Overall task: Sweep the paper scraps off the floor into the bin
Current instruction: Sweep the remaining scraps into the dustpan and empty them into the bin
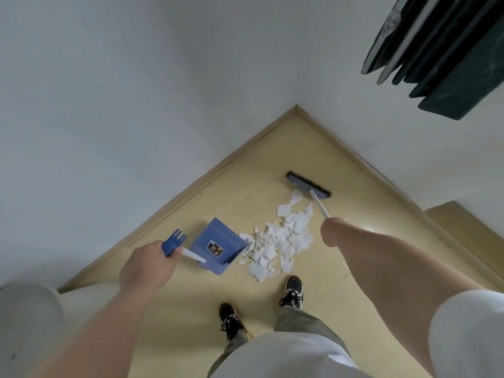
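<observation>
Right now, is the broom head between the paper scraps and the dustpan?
No, the broom head lies beyond the paper scraps, on the side opposite the dustpan.

At 3 o'clock the right hand hides its own fingers and the top of the broom handle. The dustpan label is too small to read. At 1 o'clock, dark panels run off the frame.

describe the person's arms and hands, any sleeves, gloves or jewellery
Both hands are bare: no gloves on the left hand or the right hand, and no watch, ring or wristband shows. The right arm has a loose white short sleeve at the upper arm; the left arm is bare as far as the frame shows.
</observation>
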